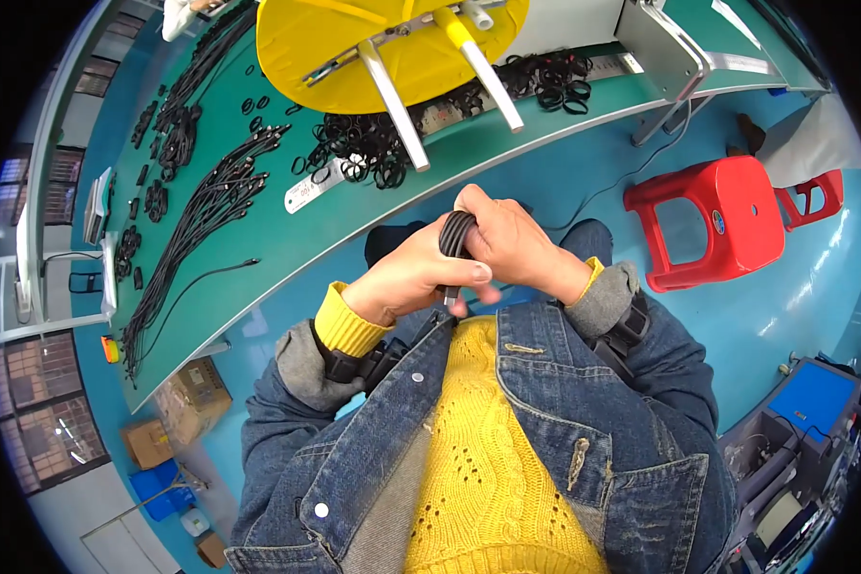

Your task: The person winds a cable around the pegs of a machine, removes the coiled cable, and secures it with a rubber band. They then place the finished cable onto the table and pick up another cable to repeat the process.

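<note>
A coiled black cable [456, 236] is held between my two hands in front of my body, just off the table's near edge. My left hand [413, 273] is closed around the coil, with a cable plug showing below the thumb. My right hand [507, 234] grips the coil from the other side, its fingers curled and partly hidden. Ahead of my hands stands a yellow round disc [344, 57] with two white rods [392, 105] sticking out toward me. Black loops [383, 172] lie heaped beneath it.
The green table [306, 234] curves across the left and far side. A bundle of straight black cables [210, 206] lies on it, with several coiled cables [177, 139] beyond. A red stool [717, 225] stands right. Cardboard boxes [193, 397] and a blue bin [165, 490] are at lower left.
</note>
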The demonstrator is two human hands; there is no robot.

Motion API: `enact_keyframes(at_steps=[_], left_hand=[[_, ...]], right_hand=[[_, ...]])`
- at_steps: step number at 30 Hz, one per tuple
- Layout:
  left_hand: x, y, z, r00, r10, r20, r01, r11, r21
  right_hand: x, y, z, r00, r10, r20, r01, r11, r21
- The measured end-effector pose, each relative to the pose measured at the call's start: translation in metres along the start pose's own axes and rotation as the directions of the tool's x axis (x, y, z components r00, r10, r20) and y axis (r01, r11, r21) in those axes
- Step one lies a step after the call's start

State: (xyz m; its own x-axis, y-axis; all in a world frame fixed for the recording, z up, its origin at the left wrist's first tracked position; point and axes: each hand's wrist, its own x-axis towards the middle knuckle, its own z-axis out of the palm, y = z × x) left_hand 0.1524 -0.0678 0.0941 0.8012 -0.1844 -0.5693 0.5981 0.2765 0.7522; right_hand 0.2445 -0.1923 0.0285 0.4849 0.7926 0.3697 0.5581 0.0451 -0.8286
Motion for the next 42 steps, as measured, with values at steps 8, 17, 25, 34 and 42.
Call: enact_keyframes(at_steps=[8,17,25,34,42], left_hand=[[0.014,-0.025,-0.018,0.948,-0.234,0.215,0.224,0.972,0.071],[0.010,-0.036,-0.033,0.971,-0.219,0.096,0.216,0.975,0.045],[0.014,-0.044,-0.047,0.918,-0.358,0.171,0.376,0.922,-0.093],[0.013,-0.075,-0.052,0.972,-0.156,0.174,0.190,0.961,-0.202],[-0.021,-0.072,-0.056,0.985,0.002,-0.171,0.008,0.998,0.058]], right_hand=[[0.008,-0.012,-0.009,0.850,0.000,0.527,0.338,0.767,-0.545],[-0.004,0.005,0.021,0.970,0.183,0.162,-0.208,0.966,0.154],[0.011,-0.006,0.018,0.818,0.348,0.458,-0.088,0.863,-0.498],[-0.007,0.015,0.043,0.971,0.037,0.237,0.014,0.977,-0.211],[0.030,-0.014,0.046,0.915,-0.059,0.398,0.142,0.973,-0.183]])
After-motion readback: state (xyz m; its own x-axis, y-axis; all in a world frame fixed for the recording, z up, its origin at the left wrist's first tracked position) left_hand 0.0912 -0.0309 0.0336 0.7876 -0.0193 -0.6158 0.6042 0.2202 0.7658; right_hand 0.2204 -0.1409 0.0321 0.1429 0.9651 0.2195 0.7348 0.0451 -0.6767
